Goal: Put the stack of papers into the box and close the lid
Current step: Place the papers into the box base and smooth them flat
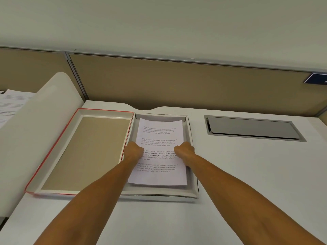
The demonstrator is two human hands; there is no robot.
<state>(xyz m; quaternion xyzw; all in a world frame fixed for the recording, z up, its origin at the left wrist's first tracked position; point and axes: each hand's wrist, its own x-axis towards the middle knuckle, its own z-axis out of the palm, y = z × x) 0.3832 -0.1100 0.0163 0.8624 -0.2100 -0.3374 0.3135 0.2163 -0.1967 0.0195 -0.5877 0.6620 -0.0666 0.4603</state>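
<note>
A stack of printed white papers [159, 137] lies inside a shallow white box [193, 188] in the middle of the desk. My left hand [133, 152] grips the stack's left edge and my right hand [184, 152] grips its right edge, fingers curled down out of sight. The box lid [85, 152], with a red outer rim and a tan inside, lies open and upturned, touching the box's left side.
The white desk [247, 174] holds a grey metal cable hatch [253, 128] at the right. A tan partition wall [177, 82] runs along the back. A curved white divider [35, 129] rises at the left, with more printed sheets [12, 103] behind it.
</note>
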